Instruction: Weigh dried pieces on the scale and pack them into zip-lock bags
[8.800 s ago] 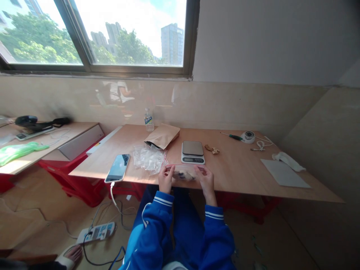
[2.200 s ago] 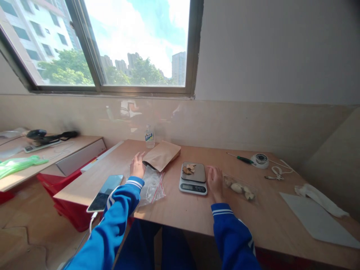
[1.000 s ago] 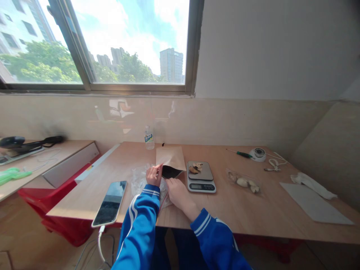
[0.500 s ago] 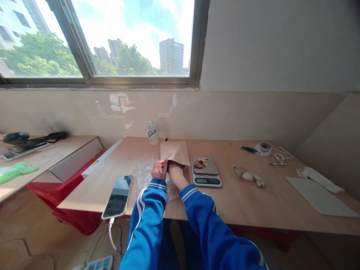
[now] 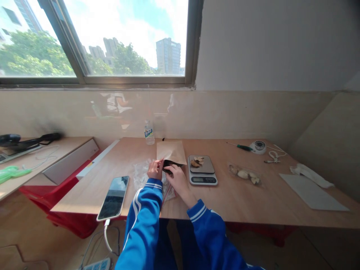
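A brown paper bag lies on the table with its dark mouth facing me. My left hand is closed on the left edge of that mouth. At the opening is my right hand, its fingers bent together against the dark gap; what they hold, if anything, is hidden. Right of the bag stands a kitchen scale with several dried, pale-brown slices on its plate. Crumpled transparent plastic bags lie under and beside my hands.
A phone on a charging cable lies left. Behind stands a water bottle. To the right are a transparent packet of pale pieces, a screwdriver, a white dome camera, a grey sheet and a white cloth.
My right hand has drawn back out of the paper bag toward me, and its fingers now show at the mouth. My left hand keeps its hold. The whole view has shifted slightly.
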A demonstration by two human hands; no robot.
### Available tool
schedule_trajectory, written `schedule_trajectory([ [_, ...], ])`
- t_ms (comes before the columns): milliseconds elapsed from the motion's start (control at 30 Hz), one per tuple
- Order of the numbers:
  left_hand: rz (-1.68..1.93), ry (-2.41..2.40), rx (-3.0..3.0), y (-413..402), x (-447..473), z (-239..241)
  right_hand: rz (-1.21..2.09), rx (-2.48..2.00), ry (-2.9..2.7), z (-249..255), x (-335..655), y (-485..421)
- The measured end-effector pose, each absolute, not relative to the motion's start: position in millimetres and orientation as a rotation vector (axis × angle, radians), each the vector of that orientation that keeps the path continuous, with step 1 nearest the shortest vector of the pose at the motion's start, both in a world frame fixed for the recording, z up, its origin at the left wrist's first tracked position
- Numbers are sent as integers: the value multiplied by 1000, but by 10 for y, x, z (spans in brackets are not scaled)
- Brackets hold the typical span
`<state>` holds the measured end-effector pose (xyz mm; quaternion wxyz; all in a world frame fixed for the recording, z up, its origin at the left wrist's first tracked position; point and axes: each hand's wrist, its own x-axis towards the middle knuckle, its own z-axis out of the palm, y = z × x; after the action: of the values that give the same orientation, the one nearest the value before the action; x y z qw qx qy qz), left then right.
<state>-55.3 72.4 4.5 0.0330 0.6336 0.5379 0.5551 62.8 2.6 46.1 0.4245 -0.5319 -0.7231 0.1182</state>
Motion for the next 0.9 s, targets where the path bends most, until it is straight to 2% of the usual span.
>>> schedule_trajectory([
  [133,1725,1667,1929,704,-544,80,429,-1212,-1677,497,1097,-216],
  [367,1752,1655,1950,704,-542,107,244,-1528,-1372,240,2144,-191],
  [600,1886,1634,2037,776,-557,43,311,-1450,-1480,-62,2177,-327],
  [733,1984,1599,2085,830,-566,-4,263,-1613,-1523,-211,2149,-306],
  [900,1988,1566,2137,832,-563,-21,208,-1809,-1595,14,2106,-45],
])
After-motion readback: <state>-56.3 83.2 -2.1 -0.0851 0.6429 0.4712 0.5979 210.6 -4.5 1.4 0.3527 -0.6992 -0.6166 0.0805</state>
